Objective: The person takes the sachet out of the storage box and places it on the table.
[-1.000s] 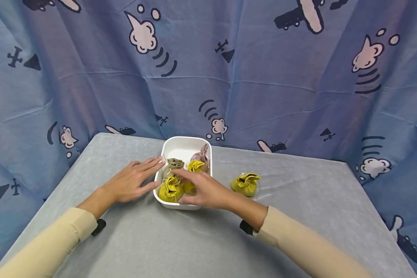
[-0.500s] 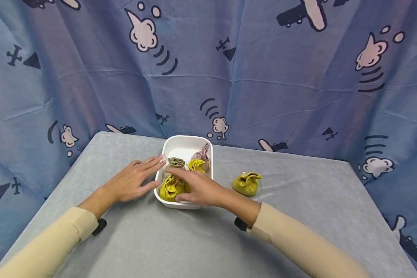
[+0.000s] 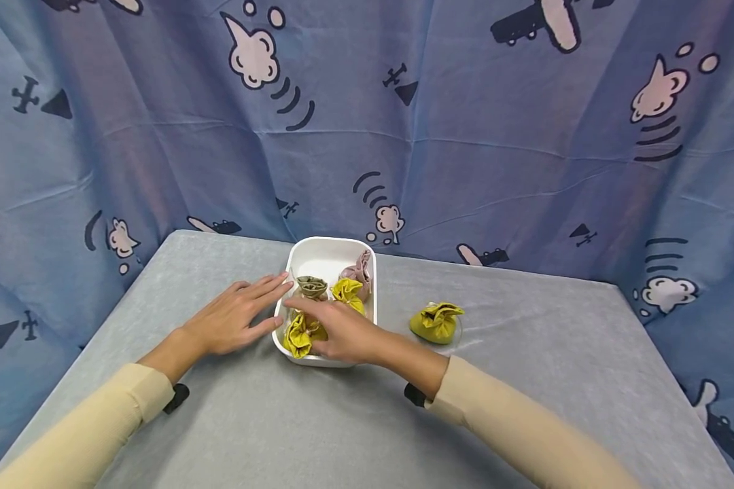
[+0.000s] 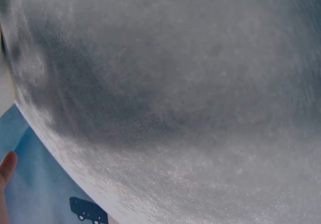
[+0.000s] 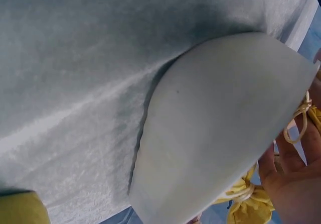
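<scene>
Near yellow pouch (image 3: 296, 339) inside the white box (image 3: 318, 363), in the box's near left part, left of the middle of the bench (image 3: 251, 421) and towards its far edge. Neck seemingly tipped towards the bench's left edge, body on the palm side, so long axis, as far as can be judged, roughly across the bench. Nearer to the right hand (image 3: 345, 331): pinched there between thumb and fingers, by the look of it, with the fingertips partly hidden, and lying off to that hand's left. Over the box's opposite rim, the left hand (image 3: 232, 319), holding nothing, fingers straight, tips at the rim, perhaps there to steady the box. Just beyond the pouch, towards the bench's far edge, an olive pouch (image 3: 312, 286); to the right of that, a far yellow pouch (image 3: 348, 291), partly covered by the right hand, then a mauve pouch (image 3: 357, 272) by the box's right wall. Outside, between box and right edge of the bench, a loose yellow pouch (image 3: 437, 324). Behind the far edge, a blue printed curtain (image 3: 465, 176).
</scene>
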Available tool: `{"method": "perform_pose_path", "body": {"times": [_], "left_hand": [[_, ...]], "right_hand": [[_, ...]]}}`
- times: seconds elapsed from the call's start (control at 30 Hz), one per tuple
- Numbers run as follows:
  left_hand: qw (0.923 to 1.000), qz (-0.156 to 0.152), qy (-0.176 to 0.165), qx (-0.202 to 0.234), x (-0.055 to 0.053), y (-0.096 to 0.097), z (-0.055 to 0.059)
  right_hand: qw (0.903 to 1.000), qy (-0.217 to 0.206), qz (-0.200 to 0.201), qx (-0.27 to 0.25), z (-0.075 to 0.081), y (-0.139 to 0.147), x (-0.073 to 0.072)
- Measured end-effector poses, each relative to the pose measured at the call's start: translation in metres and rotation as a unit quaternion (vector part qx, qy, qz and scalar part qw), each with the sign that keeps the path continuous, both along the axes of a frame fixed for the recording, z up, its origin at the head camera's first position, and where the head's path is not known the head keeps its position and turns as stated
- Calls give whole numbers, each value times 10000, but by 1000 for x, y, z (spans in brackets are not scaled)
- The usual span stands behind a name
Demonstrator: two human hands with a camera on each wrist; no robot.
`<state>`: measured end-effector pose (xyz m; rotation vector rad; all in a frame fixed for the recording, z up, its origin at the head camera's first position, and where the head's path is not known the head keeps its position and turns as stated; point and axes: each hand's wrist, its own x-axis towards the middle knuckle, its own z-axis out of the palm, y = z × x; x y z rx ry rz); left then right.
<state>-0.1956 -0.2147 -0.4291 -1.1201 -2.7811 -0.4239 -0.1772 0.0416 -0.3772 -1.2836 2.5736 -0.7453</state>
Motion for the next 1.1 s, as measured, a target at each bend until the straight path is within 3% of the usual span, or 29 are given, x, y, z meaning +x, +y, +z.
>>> {"method": "perform_pose_path", "body": {"times": [0.43,0.7,1.1], "left_hand": [[9999,29,-104,-63,0,1,1],[10000,37,26,14,0,1,1],[9997,55,-215,-134,-1,1,3]], "right_hand": [[9996,268,-103,-81,1,0,4],[9986,296,-80,-425,8,4,5],[9955,484,-66,-809,33,14,5]]}}
